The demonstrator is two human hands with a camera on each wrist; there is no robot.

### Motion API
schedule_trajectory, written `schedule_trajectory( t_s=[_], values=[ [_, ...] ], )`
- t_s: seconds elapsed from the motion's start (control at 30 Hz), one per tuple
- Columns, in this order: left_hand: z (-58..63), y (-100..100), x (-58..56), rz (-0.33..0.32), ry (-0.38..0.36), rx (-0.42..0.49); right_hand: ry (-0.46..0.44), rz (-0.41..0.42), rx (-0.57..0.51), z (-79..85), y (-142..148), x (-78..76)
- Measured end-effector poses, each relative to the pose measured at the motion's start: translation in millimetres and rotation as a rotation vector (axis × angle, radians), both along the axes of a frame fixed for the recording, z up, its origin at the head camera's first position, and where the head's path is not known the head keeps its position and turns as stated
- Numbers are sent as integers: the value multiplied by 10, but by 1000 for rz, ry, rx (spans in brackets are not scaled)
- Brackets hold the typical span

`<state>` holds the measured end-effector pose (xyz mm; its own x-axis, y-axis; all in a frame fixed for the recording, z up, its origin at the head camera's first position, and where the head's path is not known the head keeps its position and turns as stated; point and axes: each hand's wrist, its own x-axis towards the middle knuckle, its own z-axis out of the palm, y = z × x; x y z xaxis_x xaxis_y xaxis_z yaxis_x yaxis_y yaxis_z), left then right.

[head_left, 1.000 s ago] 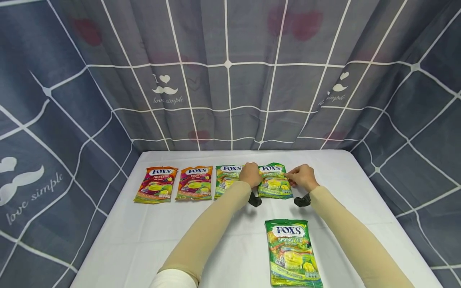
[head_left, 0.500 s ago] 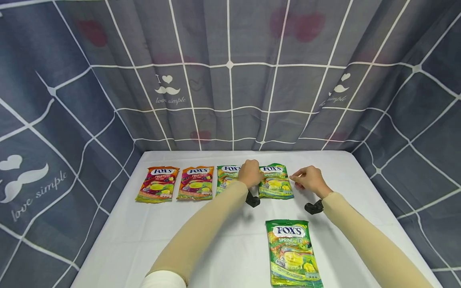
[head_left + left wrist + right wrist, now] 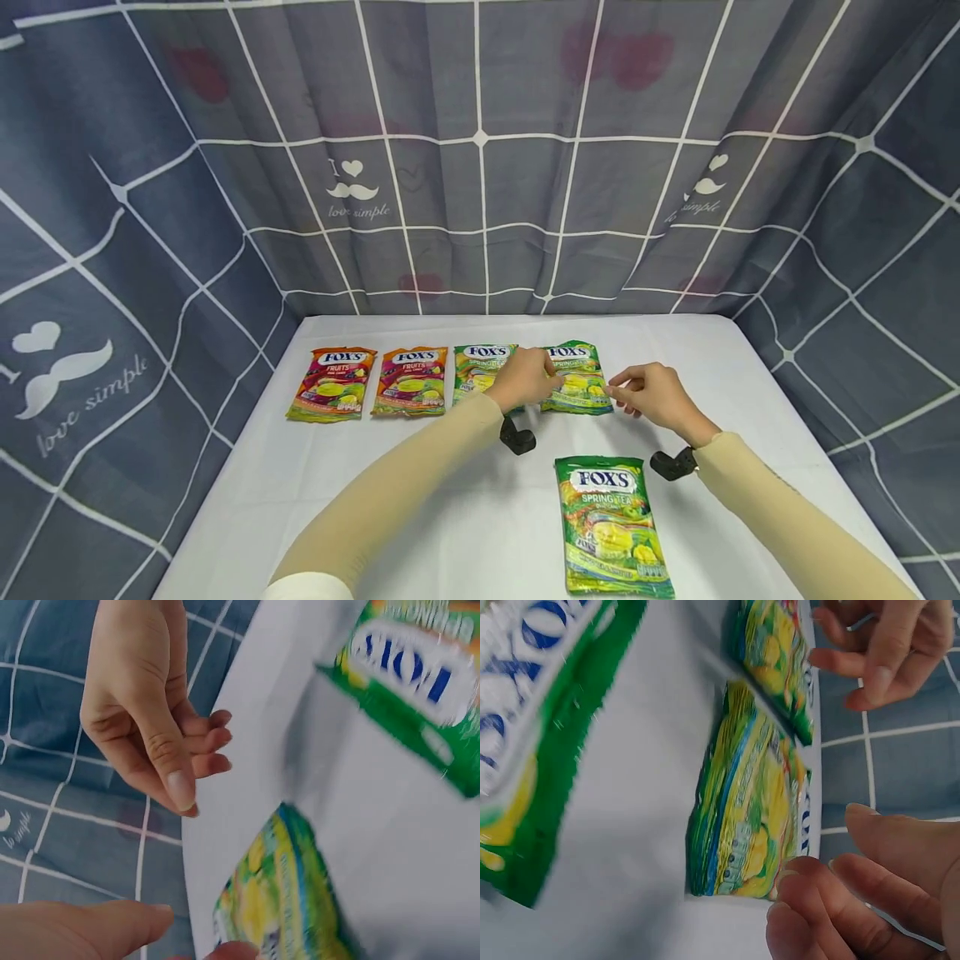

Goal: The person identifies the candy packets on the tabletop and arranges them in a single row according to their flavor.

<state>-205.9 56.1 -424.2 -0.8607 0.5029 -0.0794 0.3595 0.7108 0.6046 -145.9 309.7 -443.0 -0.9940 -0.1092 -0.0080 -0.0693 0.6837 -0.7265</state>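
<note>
My left hand [image 3: 525, 379] hovers above two green Spring Tea candy bags in the back row, partly covering the left one [image 3: 476, 367]. Its fingers are loosely bent and hold nothing. Beside the right edge of the other green candy bag [image 3: 576, 393] is my right hand [image 3: 658, 398], with relaxed fingers around nothing. In the right wrist view, a gap shows between that hand's thumb [image 3: 900, 840] and fingers, close to the bag [image 3: 754, 817]. A third green candy bag [image 3: 613, 529] lies flat nearer the front, between my forearms.
Two red-orange Fruits candy bags [image 3: 332, 385] [image 3: 410, 383] lie at the left of the back row. A white cloth [image 3: 360, 492] covers the table. Grey checked curtains [image 3: 420, 183] enclose its back and sides.
Both hands have drawn back toward the front from the rightmost back-row bag. The right hand has let go of its edge and moved right. The bags look unmoved.
</note>
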Motion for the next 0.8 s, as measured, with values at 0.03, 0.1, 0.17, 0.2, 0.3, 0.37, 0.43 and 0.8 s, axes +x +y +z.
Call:
schedule_trajectory(
  t_s=[0.03,0.1,0.17,0.2,0.3,0.37,0.43,0.8],
  values=[
    [-1,-21,45,-18,-13,14,3,1,-1,9,-7,47],
    [-36,-57,116,-46,-56,41,3,6,-3,15,-16,140],
    [-76,-95,193,-63,-114,89,-6,8,-7,8,-24,229],
    [-100,-114,231,-72,-152,118,-14,9,-9,5,-29,274],
    [-160,-159,346,-93,-272,199,-25,4,-16,-4,-50,408],
    [-195,-187,419,-107,-321,234,-29,-4,-23,-16,-68,491],
    [-217,-215,486,-115,-342,247,-32,-10,-32,-23,-89,568],
    [-359,-460,836,-105,-466,339,-94,-23,-9,-6,-110,892]
  ],
)
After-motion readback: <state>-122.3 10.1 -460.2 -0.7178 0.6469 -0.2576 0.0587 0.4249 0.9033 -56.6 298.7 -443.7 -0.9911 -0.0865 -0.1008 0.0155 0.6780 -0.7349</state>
